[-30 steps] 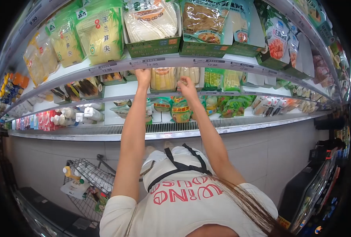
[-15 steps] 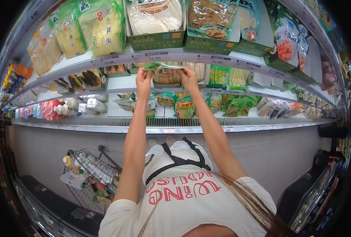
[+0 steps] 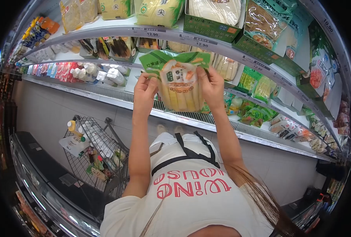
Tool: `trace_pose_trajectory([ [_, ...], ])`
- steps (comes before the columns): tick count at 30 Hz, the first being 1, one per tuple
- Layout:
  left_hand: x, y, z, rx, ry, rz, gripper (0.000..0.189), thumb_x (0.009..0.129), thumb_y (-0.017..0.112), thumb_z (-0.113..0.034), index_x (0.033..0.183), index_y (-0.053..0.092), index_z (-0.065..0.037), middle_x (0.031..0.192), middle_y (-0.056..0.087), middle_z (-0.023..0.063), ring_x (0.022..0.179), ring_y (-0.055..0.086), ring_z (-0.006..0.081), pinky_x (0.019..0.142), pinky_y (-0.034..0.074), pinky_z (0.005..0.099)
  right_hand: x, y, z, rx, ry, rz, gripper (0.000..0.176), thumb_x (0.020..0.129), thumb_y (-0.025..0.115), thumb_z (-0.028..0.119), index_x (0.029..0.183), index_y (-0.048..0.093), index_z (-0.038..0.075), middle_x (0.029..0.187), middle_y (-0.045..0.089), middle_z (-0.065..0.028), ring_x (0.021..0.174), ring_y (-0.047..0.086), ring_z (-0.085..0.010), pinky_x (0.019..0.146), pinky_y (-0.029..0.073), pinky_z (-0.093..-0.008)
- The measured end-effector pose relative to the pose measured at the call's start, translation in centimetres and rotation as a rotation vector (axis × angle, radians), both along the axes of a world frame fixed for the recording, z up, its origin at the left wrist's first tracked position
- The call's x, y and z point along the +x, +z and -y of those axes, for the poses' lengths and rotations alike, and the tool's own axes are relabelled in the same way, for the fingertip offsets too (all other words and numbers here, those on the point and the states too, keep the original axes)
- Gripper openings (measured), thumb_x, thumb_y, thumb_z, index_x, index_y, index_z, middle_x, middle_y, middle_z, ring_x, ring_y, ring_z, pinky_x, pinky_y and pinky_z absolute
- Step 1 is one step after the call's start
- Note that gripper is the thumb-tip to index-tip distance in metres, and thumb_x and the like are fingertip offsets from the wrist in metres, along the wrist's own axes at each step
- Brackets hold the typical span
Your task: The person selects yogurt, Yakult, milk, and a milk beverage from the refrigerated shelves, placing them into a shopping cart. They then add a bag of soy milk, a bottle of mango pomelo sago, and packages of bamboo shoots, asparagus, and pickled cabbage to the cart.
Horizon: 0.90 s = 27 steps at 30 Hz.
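Observation:
A green-topped, clear-fronted bag of bamboo shoots (image 3: 180,89) is held up in front of the shelves, its printed face towards me and pale shoots showing through the lower part. My left hand (image 3: 145,93) pinches its left edge between thumb and fingers. On the opposite edge, my right hand (image 3: 212,87) grips with the thumb on the front and the fingers behind. Behind the bag, the middle shelf is partly hidden.
A shelf edge (image 3: 171,33) with price tags runs just above the bag. Green boxes (image 3: 211,26) of packaged vegetables stand on the upper shelf. At lower left is a wire shopping cart (image 3: 100,134) holding several goods. A dark chiller case (image 3: 45,170) lies beyond it.
The bag has come away from the shelf towards me and tilted up, so its front now shows. Both hands keep hold of it. My view has turned, shifting the shelves and cart.

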<state>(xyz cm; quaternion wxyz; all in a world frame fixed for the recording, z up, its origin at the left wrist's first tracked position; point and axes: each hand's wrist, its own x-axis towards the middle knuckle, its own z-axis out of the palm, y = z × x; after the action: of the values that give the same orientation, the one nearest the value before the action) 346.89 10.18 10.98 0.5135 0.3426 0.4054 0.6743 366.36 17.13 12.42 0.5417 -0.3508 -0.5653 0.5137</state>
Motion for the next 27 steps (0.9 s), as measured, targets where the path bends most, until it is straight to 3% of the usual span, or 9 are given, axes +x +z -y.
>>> trace_pose_trajectory([
  [2, -0.6, 0.4, 3.7, -0.187, -0.081, 0.06, 0.043, 0.093, 0.06, -0.025, 0.125, 0.048, 0.0, 0.115, 0.06, 0.0066, 0.102, 0.057, 0.0129, 0.086, 0.046, 0.0259, -1.7, -0.1, 0.7, -0.241, 0.116, -0.172, 0.021, 0.095, 0.057, 0.02, 0.087, 0.061, 0.001, 0.073, 0.056, 0.0022, 0.068, 0.046, -0.0028, 0.06, 0.039, -0.0211],
  [3, -1.4, -0.1, 5.8, -0.215, -0.192, 0.059, 0.061, 0.09, 0.063, -0.034, 0.134, 0.039, 0.001, 0.123, 0.055, 0.0084, 0.11, 0.055, 0.0148, 0.091, 0.045, 0.0271, -2.8, -0.1, 1.1, -0.301, 0.183, -0.257, 0.024, 0.096, 0.055, 0.023, 0.086, 0.061, 0.001, 0.075, 0.057, 0.004, 0.067, 0.047, -0.0024, 0.06, 0.04, -0.021],
  [6, -0.9, -0.8, 11.0, -0.135, -0.09, -0.065, 0.064, 0.089, 0.064, -0.032, 0.136, 0.037, 0.002, 0.125, 0.054, 0.0095, 0.112, 0.053, 0.0154, 0.094, 0.043, 0.0286, -6.1, 0.7, 2.5, -0.476, 0.289, -0.38, 0.023, 0.096, 0.056, 0.023, 0.086, 0.061, 0.002, 0.077, 0.06, 0.003, 0.067, 0.049, -0.0018, 0.06, 0.042, -0.0209],
  [13, 0.4, -1.0, 18.8, -0.21, 0.274, 0.219, 0.057, 0.088, 0.067, -0.016, 0.134, 0.038, 0.002, 0.126, 0.054, 0.0104, 0.114, 0.053, 0.0162, 0.096, 0.043, 0.0304, -11.4, -0.1, 5.3, -0.571, 0.665, -0.24, 0.021, 0.096, 0.055, 0.022, 0.088, 0.061, 0.003, 0.078, 0.062, -0.0003, 0.066, 0.054, -0.0035, 0.058, 0.045, -0.0208],
  [19, -0.8, -0.8, 22.4, -0.177, 0.454, 0.317, 0.055, 0.086, 0.067, -0.008, 0.133, 0.039, 0.001, 0.125, 0.054, 0.0114, 0.113, 0.055, 0.0194, 0.096, 0.045, 0.0332, -16.9, -0.6, 8.0, -0.708, 0.799, -0.24, 0.021, 0.097, 0.052, 0.021, 0.095, 0.06, 0.002, 0.085, 0.064, -0.0024, 0.071, 0.059, -0.0062, 0.063, 0.05, -0.0238],
  [23, -2.9, -0.6, 24.3, -0.306, 0.575, 0.535, 0.052, 0.085, 0.066, -0.006, 0.13, 0.042, 0.001, 0.122, 0.054, 0.0121, 0.111, 0.055, 0.0235, 0.095, 0.046, 0.0383, -20.1, -3.2, 9.0, -0.798, 0.861, -0.268, 0.023, 0.097, 0.05, 0.02, 0.11, 0.056, 0.001, 0.103, 0.064, -0.0082, 0.091, 0.063, -0.0143, 0.08, 0.052, -0.0297],
  [27, -6.3, -3.3, 25.9, -0.182, 0.733, 0.771, 0.05, 0.084, 0.067, -0.008, 0.127, 0.044, 0.001, 0.121, 0.053, 0.0128, 0.113, 0.052, 0.0241, 0.098, 0.044, 0.0406, -24.1, -6.5, 10.9, -0.952, 0.794, -0.296, 0.027, 0.1, 0.044, 0.019, 0.118, 0.05, 0.001, 0.114, 0.06, -0.0119, 0.103, 0.06, -0.0202, 0.089, 0.049, -0.0354],
])
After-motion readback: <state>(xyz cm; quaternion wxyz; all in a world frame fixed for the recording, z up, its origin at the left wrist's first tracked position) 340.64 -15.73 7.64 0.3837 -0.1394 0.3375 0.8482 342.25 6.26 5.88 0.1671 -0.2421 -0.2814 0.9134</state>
